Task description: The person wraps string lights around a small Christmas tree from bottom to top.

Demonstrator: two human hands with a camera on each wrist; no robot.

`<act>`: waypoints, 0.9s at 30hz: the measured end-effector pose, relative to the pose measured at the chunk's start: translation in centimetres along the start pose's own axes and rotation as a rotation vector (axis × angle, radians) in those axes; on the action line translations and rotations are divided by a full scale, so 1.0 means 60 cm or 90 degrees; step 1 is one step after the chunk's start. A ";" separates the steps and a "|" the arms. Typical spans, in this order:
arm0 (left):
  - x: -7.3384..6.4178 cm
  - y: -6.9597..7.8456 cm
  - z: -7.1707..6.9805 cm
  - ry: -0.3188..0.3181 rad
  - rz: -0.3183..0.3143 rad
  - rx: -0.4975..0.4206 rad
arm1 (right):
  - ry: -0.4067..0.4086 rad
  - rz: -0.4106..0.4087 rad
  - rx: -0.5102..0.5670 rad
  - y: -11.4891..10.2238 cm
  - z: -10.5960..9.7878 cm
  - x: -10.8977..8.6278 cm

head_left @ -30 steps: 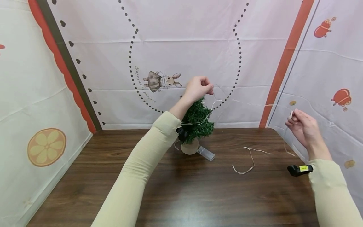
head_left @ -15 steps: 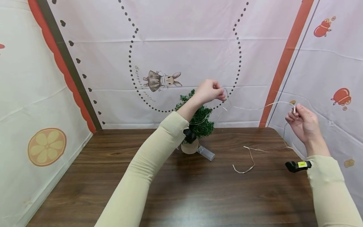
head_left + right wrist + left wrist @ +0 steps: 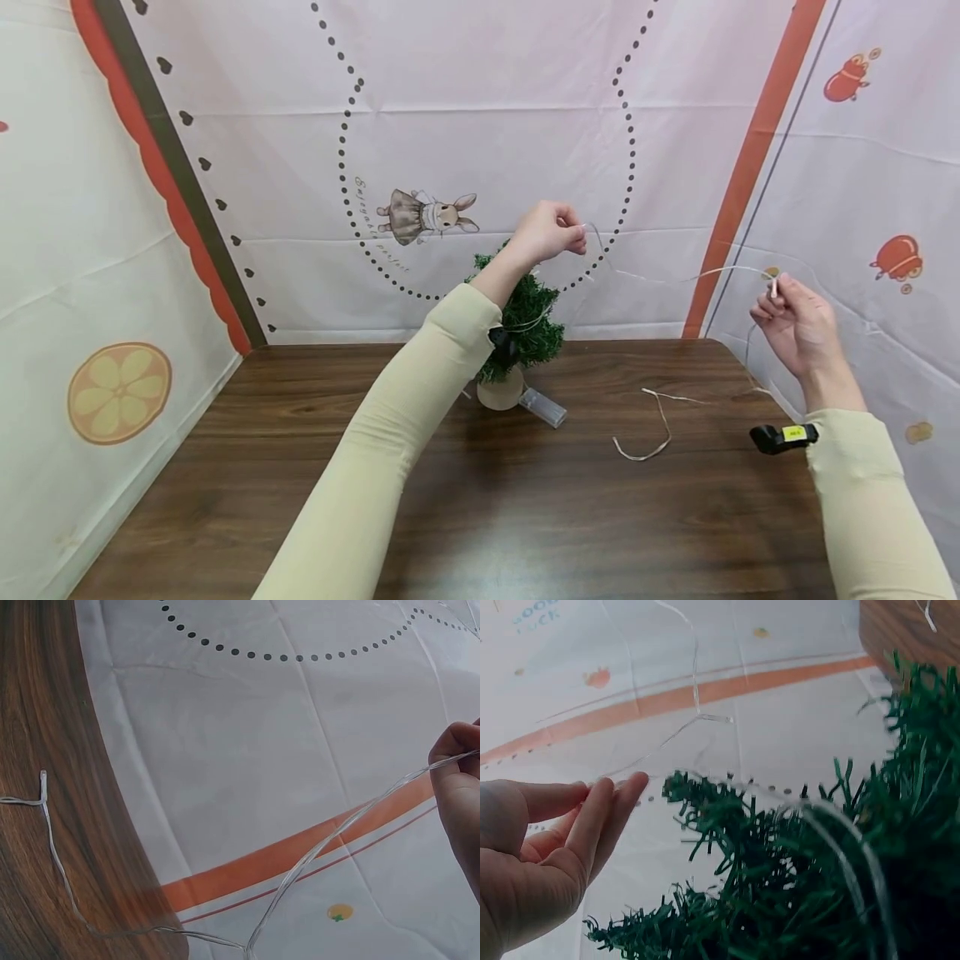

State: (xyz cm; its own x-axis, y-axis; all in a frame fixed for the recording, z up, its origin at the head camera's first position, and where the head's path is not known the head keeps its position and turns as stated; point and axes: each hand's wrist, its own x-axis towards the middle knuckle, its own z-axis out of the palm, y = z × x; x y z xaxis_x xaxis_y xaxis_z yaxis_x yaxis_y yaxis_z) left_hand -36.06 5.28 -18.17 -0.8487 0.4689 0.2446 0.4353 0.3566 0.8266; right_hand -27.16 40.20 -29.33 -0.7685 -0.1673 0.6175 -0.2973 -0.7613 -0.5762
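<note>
A small green artificial Christmas tree (image 3: 536, 342) stands on a pale round base (image 3: 500, 392), partly hidden by my left forearm. Clear string lights (image 3: 726, 269) loop round its branches and stretch in the air to the right. Above the tree's right side, my left hand (image 3: 546, 233) pinches the thin wire between thumb and fingertips. In the left wrist view, the strand (image 3: 696, 664) rises from that hand (image 3: 547, 851), with a small bulb stub sticking out. Far to the right, my right hand (image 3: 802, 321) pinches another part of the strand, its tail hanging below.
A clear battery box (image 3: 543, 407) lies beside the tree base. The strand's loose end (image 3: 663, 425) curls on the brown wooden table (image 3: 570, 517). Printed cloth walls (image 3: 495, 150) enclose the table at the back and both sides.
My left hand has moved right, away from the treetop, dipping and then rising slightly. My right hand has stayed nearly in place, tilting the strand a little; the raised strand has shifted.
</note>
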 end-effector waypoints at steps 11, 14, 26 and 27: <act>-0.004 0.003 0.037 -0.124 -0.020 -0.007 | 0.038 -0.009 -0.012 0.006 0.003 0.000; 0.005 0.000 0.031 -0.073 -0.013 0.040 | 0.035 -0.003 -0.015 0.010 0.003 0.002; 0.026 0.002 -0.032 0.036 -0.001 0.309 | 0.114 0.031 -0.049 0.022 0.040 0.025; 0.026 0.002 -0.039 0.043 -0.003 0.311 | 0.123 0.036 -0.049 0.022 0.045 0.029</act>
State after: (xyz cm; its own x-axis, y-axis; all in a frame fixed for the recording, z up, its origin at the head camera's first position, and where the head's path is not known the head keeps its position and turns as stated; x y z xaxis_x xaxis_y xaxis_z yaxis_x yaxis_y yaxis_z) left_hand -38.04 4.18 -16.49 -0.8617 0.4183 0.2872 0.5073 0.7032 0.4981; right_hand -27.39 37.20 -27.58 -0.8770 -0.0796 0.4739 -0.2877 -0.7029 -0.6505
